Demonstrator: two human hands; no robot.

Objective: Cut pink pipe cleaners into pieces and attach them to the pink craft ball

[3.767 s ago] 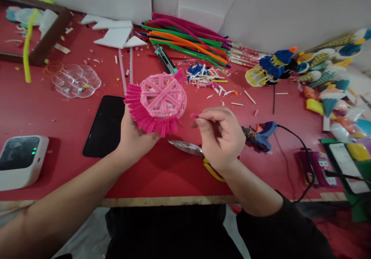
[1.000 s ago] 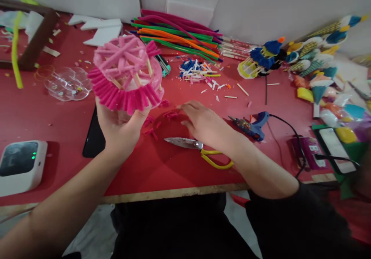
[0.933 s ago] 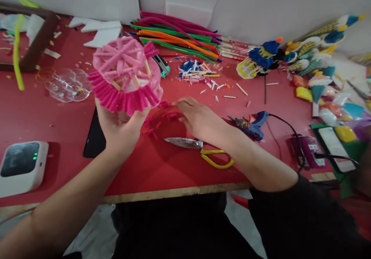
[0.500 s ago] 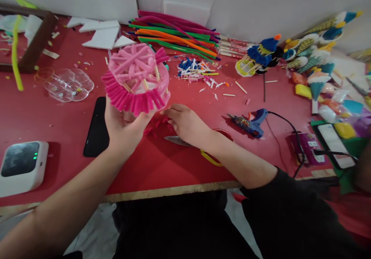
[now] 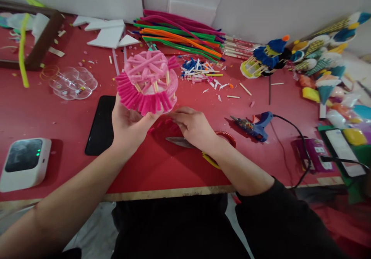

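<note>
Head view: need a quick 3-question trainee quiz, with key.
1. What does the left hand hold?
2. True or false: in the picture, the glue gun lies to the right of the right hand.
3. The scissors are: A) in full view; B) partly hidden by the right hand; C) in the left hand.

Key:
1. The pink model.
2. True.
3. B.
</note>
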